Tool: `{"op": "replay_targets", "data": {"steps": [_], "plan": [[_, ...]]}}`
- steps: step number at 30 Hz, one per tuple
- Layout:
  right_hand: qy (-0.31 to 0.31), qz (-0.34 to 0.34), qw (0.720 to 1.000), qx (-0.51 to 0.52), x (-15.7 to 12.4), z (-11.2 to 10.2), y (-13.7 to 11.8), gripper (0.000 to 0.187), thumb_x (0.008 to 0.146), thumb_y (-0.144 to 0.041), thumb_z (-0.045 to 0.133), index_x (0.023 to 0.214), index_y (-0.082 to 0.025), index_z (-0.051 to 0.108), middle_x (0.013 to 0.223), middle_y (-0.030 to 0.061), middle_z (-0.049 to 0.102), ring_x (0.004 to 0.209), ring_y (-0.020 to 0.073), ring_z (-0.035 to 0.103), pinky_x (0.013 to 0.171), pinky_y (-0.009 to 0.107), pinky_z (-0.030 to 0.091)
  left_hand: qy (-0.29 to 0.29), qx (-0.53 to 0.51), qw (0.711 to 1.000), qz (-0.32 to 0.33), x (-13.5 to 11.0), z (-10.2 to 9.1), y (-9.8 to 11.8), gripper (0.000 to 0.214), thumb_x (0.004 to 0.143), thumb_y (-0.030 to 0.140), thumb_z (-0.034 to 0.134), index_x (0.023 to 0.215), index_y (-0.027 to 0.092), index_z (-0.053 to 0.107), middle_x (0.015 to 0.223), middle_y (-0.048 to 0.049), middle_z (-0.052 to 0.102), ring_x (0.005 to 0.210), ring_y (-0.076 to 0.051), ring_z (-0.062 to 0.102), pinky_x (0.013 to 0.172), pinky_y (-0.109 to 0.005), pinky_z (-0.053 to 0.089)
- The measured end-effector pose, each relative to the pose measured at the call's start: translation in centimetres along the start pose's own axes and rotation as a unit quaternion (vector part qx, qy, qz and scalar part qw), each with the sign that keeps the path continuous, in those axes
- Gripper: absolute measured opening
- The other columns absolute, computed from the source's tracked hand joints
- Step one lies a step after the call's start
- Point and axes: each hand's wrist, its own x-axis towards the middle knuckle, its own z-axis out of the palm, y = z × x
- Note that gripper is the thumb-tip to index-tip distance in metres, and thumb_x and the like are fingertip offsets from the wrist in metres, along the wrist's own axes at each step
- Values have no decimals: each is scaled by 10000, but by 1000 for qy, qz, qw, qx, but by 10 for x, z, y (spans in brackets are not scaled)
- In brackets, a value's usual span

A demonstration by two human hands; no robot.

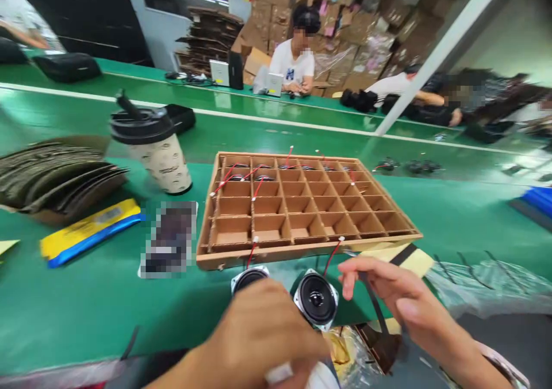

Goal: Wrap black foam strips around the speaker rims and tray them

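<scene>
Two round black speakers with square metal frames lie on the green bench; the right speaker (317, 298) shows whole, while the left speaker (250, 276) is partly covered by my left hand (267, 331). That hand is blurred, its fingers curled downward; what they hold is hidden, though something white shows near the fingertips. My right hand (401, 291) is just right of the right speaker, with a thin black strip (377, 308) hanging from its fingers. Behind both speakers stands a divided cardboard box (308, 246); its far compartments hold speakers with red wires, and its near ones look bare.
Left of the box are a lidded paper cup (161, 161), a phone (170, 239), a yellow-and-blue packet (92, 231) and stacked dark sheets (60, 176). Yellow backing paper (418, 258) and clear plastic (483, 288) lie at right. Co-workers sit across the bench.
</scene>
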Motion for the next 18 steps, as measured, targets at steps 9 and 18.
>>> {"op": "replay_targets", "data": {"steps": [9,18], "plan": [[-139,88,966,-198,37,63,-18,411,876,-456,448,1175,-235,626,833,41,537,798,120,529,783,247,457,115,174,961,-180,-27,-54,10,134,794,151,748,872,195,649,804,48,706,725,-91,653,702,-222,493],[-205,171,934,-238,14,56,17,702,864,-700,430,1451,-316,401,1469,47,357,1397,220,352,1160,368,336,127,120,949,-263,-37,-31,-9,103,778,64,674,764,165,688,740,26,708,674,-114,644,654,-239,466]]}}
